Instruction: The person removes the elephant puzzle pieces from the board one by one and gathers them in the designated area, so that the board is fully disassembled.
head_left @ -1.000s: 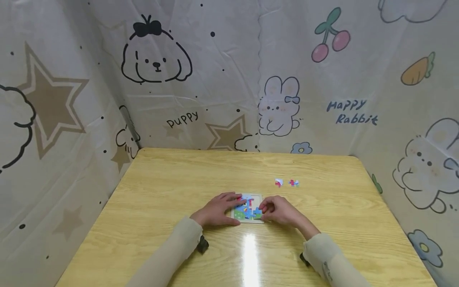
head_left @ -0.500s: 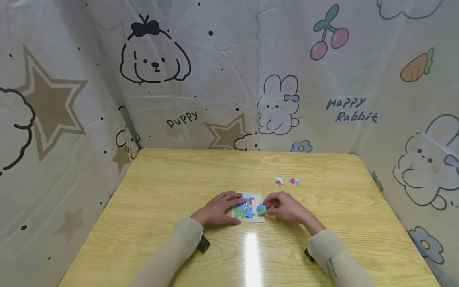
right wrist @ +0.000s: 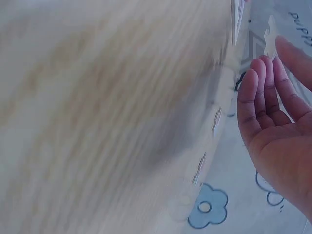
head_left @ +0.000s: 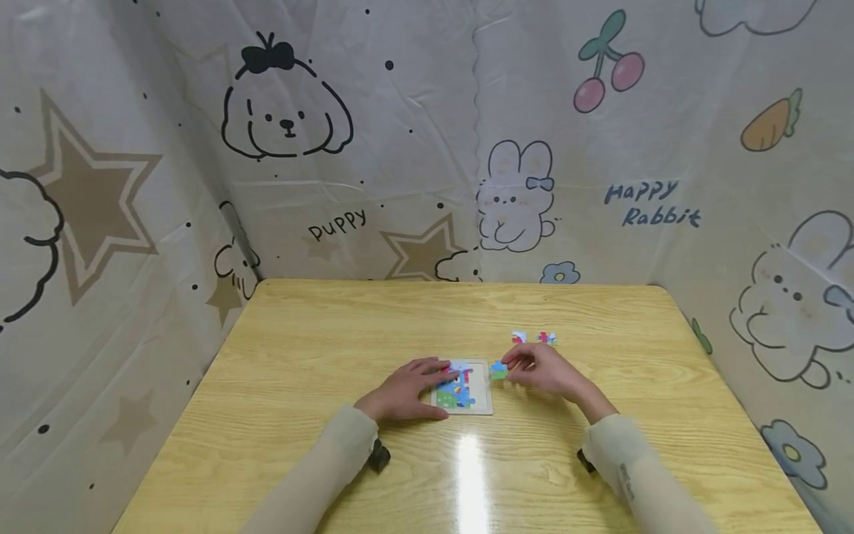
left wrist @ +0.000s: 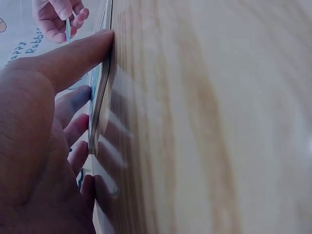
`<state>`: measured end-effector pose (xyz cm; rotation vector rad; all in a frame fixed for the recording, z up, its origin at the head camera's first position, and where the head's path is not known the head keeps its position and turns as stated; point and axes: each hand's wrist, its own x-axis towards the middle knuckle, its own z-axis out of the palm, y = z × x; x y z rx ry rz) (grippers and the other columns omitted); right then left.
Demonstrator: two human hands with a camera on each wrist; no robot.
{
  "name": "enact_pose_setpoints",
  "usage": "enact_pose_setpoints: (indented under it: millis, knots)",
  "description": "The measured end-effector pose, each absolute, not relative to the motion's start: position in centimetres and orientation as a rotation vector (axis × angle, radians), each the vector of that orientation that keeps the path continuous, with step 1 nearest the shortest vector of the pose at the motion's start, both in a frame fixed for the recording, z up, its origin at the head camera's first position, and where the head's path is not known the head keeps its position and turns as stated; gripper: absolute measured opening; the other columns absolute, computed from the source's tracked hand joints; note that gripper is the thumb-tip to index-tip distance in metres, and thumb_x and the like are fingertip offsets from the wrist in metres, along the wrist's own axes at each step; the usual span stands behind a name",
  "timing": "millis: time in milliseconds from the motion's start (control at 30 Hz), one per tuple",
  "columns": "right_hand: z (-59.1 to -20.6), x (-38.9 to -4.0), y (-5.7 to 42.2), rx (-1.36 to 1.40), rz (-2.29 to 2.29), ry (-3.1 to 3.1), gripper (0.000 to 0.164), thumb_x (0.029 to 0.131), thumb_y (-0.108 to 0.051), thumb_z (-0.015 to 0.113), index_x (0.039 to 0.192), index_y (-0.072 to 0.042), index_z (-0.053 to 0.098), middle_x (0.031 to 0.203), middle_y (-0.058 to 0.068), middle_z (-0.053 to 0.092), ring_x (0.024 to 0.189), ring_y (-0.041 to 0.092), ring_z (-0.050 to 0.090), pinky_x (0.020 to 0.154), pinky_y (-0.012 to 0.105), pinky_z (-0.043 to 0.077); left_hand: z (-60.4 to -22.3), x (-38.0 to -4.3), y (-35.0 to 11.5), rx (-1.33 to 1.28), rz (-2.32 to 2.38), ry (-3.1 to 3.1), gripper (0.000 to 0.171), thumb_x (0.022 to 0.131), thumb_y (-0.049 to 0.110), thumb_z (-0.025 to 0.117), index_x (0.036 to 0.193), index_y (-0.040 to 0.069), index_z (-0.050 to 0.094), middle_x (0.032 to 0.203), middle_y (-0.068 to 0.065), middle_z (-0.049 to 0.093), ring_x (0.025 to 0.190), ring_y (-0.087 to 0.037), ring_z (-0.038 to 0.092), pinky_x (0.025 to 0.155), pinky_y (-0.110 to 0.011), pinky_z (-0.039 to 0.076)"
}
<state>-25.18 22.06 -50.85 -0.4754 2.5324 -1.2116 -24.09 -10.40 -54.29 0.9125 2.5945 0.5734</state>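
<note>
Cloth (head_left: 400, 111): cartoon-printed, hanging behind the table and down both sides of it.
Table (head_left: 320, 319): wood-grained, a bright streak of glare running down its near side.
Left hand (head_left: 407, 391): on the board from its left, fingers stretched out and spread, thumb on the near edge; it rests there and grasps nothing.
Right hand (head_left: 543, 371): past the board's right side, slightly farther from the person, thumb and finger pinching the held piece.
Board (head_left: 482, 382): flat between the hands, nearly square, so I see no clear long axis; the left hand is nearer, being on it.
Fitted pieces (head_left: 457, 400): filling the board's left part; its right part is bare.
Held piece (head_left: 498, 370): just outside the board's right edge, up by the far half, clear of the table and about level; that bare part lies to its left and nearer the person.
Loose pieces (head_left: 519, 338): two, side by side on the table, just beyond the right hand.
Shift since half a second ago: held piece and right hand have gone outward and away from the person, off the board; left hand and board look unmoved.
</note>
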Motion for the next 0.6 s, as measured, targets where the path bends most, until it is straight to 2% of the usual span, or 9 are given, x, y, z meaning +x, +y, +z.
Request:
enact_pose_setpoints:
  millis: [333, 600]
  knots:
    - [-51.2, -26.4, 24.9, -0.393, -1.222, 2.603, 0.024, 0.096, -0.01, 0.074, 0.118, -0.001, 0.07, 0.106, 0.011, 0.07, 0.093, 0.021, 0.062, 0.075, 0.024, 0.053, -54.6, -24.1, -10.5, 0.922, 0.566, 2.604, 0.081, 0.092, 0.065, 0.066, 0.162, 0.04, 0.033, 0.171, 0.011, 0.025, 0.16, -0.024, 0.018, 0.127, -0.057, 0.021]
    - [-51.6, -27.2, 28.1, -0.323, -1.224, 2.647, 0.03, 0.099, -0.013, 0.071, 0.126, 0.0, 0.068, 0.12, 0.017, 0.069, 0.099, 0.022, 0.064, 0.077, 0.025, 0.054, -54.7, -24.2, -10.5, 0.923, 0.564, 2.606, 0.081, 0.092, 0.065, 0.066, 0.162, 0.04, 0.033, 0.171, 0.011, 0.025, 0.16, -0.025, 0.019, 0.127, -0.057, 0.021]
